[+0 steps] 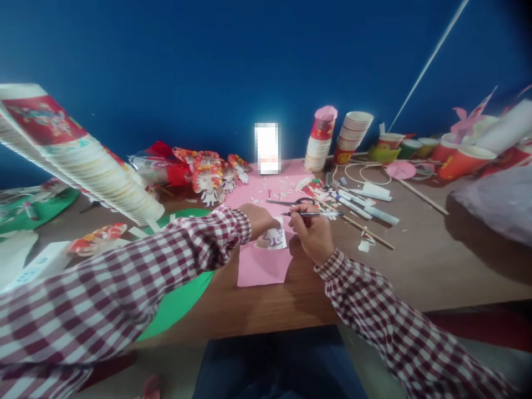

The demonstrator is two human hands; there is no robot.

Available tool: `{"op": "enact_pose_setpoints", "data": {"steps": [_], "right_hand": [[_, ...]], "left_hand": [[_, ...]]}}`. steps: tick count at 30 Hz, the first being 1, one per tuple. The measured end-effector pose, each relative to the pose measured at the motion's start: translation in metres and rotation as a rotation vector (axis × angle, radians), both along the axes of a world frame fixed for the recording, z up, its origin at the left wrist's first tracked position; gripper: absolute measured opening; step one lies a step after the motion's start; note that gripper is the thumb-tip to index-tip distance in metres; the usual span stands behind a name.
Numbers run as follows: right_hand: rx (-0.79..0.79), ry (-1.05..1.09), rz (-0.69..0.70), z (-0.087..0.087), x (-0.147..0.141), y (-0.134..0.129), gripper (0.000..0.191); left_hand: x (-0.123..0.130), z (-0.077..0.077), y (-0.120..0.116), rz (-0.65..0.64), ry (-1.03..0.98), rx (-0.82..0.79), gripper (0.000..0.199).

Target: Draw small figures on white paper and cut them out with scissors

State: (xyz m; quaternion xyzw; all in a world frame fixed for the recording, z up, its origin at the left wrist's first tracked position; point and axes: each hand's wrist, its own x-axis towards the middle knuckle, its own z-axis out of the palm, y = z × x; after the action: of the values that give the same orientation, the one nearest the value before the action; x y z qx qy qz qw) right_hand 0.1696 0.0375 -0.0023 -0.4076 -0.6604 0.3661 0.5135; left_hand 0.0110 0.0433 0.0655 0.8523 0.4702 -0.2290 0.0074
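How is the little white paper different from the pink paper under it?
The white paper is smaller; the pink paper spreads well beyond it. The white paper carries a purplish outline, while the near part of the pink paper looks plain. The left hand touches the white paper, while the pink paper lies beneath. Both are pieces of paper.

Paper sheet is laid mid-tabletop; drawn-on paper piece is placed on it, under the left hand. Pen is held in the right hand, scissors set just behind. Markers are strewn to the right, plastic bag placed farther right. Two cup stacks are stood behind the markers; cutout figures are grouped behind-left, another cup stack farther left.
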Motion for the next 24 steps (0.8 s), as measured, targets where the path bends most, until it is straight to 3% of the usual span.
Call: {"op": "enact_pose_setpoints", "data": {"steps": [5,10,17,24], "right_hand": [[-0.015,-0.012,0.020,0.000,-0.001,0.000,0.016],[-0.007,-0.055,0.007,-0.001,-0.001,0.000,0.016],[0.027,-0.140,0.011,-0.004,0.000,0.002,0.018],[0.233,-0.368,0.059,-0.014,0.005,0.006,0.022]], "left_hand": [[-0.001,0.001,-0.005,-0.002,-0.010,0.013,0.036],[-0.006,-0.009,-0.010,-0.010,-0.088,0.026,0.031],[-0.008,-0.016,-0.025,-0.038,-0.044,0.070,0.037],[-0.014,-0.022,-0.029,-0.011,-0.088,0.097,0.039]]}}
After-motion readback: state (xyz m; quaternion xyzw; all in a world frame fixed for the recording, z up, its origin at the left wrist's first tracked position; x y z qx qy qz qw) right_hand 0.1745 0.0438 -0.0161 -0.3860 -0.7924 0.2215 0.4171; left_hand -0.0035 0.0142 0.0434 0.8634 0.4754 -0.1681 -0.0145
